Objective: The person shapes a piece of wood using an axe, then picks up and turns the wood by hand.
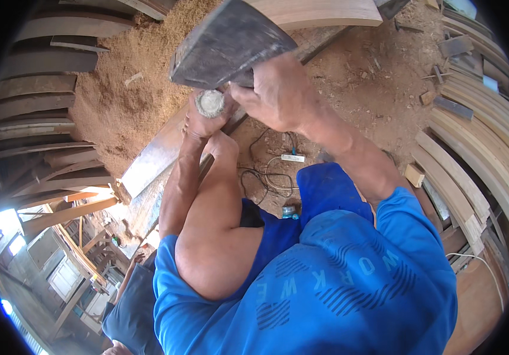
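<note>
My right hand (pixel 284 92) is closed around the handle of a large dark wooden mallet (pixel 231 44), its blocky head raised just above and beyond my left hand. My left hand (pixel 201 124) grips a chisel (pixel 210 104) whose pale, frayed round butt end faces up; the blade is hidden below the fist. A small gap shows between the mallet head and that butt end. Under my left hand runs a long plank (pixel 157 151), slanting from lower left to upper right. My bare left leg (pixel 219 207) is bent beside it.
Sawdust (pixel 112 124) covers the ground at far left. Stacked curved boards line the left (pixel 35 94) and right (pixel 473 154). A white power strip (pixel 293 158) with tangled cables lies between my legs. Another person in a dark shirt (pixel 133 313) is at lower left.
</note>
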A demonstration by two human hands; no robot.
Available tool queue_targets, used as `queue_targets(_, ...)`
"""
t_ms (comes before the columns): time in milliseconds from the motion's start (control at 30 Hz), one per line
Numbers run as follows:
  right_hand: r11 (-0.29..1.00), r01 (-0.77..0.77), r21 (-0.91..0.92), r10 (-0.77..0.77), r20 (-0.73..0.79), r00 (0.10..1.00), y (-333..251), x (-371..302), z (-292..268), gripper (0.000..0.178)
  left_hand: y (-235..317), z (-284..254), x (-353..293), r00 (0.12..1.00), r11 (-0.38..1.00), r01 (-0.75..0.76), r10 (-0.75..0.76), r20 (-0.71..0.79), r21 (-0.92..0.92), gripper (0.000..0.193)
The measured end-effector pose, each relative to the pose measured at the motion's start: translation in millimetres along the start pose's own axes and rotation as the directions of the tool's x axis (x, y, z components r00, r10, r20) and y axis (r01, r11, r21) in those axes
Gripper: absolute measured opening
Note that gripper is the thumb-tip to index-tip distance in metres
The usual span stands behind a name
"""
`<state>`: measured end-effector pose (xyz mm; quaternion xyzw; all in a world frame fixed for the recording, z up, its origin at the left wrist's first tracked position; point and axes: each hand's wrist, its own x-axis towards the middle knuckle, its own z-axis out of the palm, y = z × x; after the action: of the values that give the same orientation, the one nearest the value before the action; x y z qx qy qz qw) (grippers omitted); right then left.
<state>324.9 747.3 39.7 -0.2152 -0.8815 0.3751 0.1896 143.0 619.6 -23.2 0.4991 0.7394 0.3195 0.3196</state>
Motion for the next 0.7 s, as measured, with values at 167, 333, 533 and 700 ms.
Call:
queue_targets(167,0.981,-0.054,-0.187,0.105,0.272,0.957,3,-1,17,0.026,-21,2,-3,0.917,0.917,-0.377,0.39,-0.089,0.135,0.029)
queue_targets(333,0.999,0.023,-0.038,-0.016,0.171,0.985,-12,-3,12,0.024,-47,5,-18,0.991,0.942,-0.111,0.082,-0.104,-0.316,0.033)
queue_targets(533,0.992,-0.026,-0.12,0.056,0.257,0.965,-10,7,22,0.027,-48,2,-23,0.925,0.93,-0.349,0.362,-0.117,0.114,0.03)
queue_targets(700,0.987,-0.038,-0.155,0.082,0.289,0.954,-10,-1,35,0.019,-52,6,-27,0.94,0.95,-0.312,0.312,-0.137,0.024,0.03)
